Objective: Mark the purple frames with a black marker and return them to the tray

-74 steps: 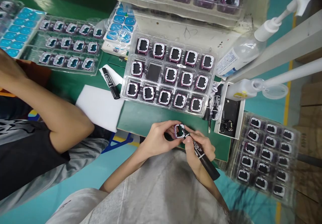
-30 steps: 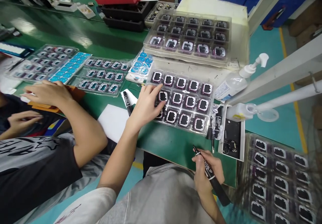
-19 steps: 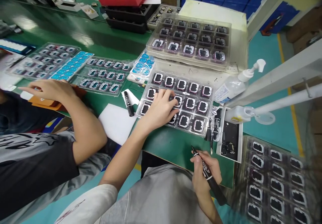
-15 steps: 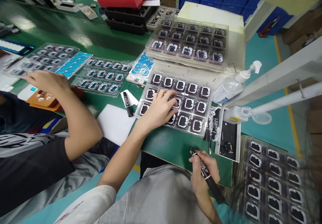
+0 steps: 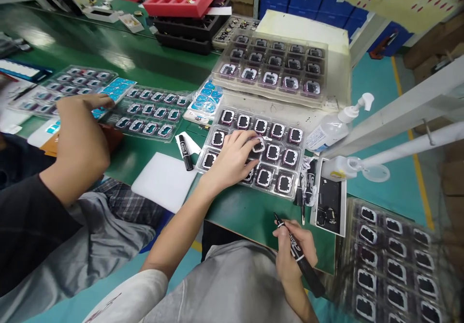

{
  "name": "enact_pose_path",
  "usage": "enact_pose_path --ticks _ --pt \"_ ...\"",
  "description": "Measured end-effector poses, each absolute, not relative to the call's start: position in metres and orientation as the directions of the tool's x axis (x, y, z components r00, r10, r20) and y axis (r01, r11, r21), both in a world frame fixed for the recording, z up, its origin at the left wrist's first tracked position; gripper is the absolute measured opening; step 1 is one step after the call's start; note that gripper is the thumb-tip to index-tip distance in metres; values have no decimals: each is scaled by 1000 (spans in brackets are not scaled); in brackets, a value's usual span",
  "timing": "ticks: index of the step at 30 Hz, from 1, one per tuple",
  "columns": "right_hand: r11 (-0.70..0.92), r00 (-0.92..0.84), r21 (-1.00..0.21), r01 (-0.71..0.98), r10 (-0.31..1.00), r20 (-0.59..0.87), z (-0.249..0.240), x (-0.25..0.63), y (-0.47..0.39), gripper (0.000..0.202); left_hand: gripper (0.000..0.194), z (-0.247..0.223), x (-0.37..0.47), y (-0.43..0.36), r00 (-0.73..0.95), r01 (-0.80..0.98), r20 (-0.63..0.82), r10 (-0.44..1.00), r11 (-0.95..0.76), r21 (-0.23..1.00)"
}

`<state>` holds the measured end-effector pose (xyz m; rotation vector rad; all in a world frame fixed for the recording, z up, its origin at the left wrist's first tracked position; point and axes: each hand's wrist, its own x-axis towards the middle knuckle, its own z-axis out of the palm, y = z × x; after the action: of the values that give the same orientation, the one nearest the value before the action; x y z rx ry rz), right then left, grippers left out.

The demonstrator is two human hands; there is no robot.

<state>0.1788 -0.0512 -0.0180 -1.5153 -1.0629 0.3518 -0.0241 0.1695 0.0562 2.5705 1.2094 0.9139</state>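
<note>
Gripping a black marker (image 5: 308, 272), the right hand (image 5: 288, 257) is keeping its fingers closed round the barrel at the near edge of the green table (image 5: 239, 207), and the tip is pointing up and leftward. Just beyond, the left hand (image 5: 234, 158) is hovering over a clear tray (image 5: 274, 186), half open, with its fingers bent and its thumb apart. Its fingertips are touching a white-rimmed frame (image 5: 259, 145), which is sitting tilted in the tray's middle row; whether they are pinching it, I cannot tell. Similar frames are sitting in the pockets around it. Left of the tray, a second marker (image 5: 185, 154) is lying near a white foam sheet (image 5: 163, 180). On the right, a white box (image 5: 342, 207) is standing in front of a pump bottle (image 5: 328, 132). At the left, a co-worker's arm (image 5: 78, 141) is bending beside more trays. Farther back, stacked trays (image 5: 270, 91) are resting above the clear one, and blue bins (image 5: 308, 4) are standing beyond.
</note>
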Motion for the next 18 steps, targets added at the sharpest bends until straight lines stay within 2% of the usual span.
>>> enact_pose_path --ticks 4,6,9,11,13,15,18 --pt "102 541 -908 407 774 329 -22 180 -54 20 41 55 -20 161 339 495 621 707 -695 521" --pt "110 544 -915 388 775 323 -24 181 -54 21 30 55 -17 146 249 412 629 737 -668 620" --pt "112 555 -911 396 761 335 -25 180 -55 19 25 51 -11 111 205 217 473 857 -510 832" --pt "125 566 -907 403 744 354 -26 180 -56 20 39 45 -7 85 232 41 291 928 -309 950" --pt "156 575 -906 394 727 375 -26 179 -57 21 60 37 -5 61 266 -58 122 956 -111 992" --pt "184 586 -907 379 711 389 -24 178 -56 21 73 28 -3 44 278 -78 9 961 13 997" --pt "201 561 -913 356 735 381 -18 178 -53 20 63 18 -1 32 275 -48 -70 959 86 995"
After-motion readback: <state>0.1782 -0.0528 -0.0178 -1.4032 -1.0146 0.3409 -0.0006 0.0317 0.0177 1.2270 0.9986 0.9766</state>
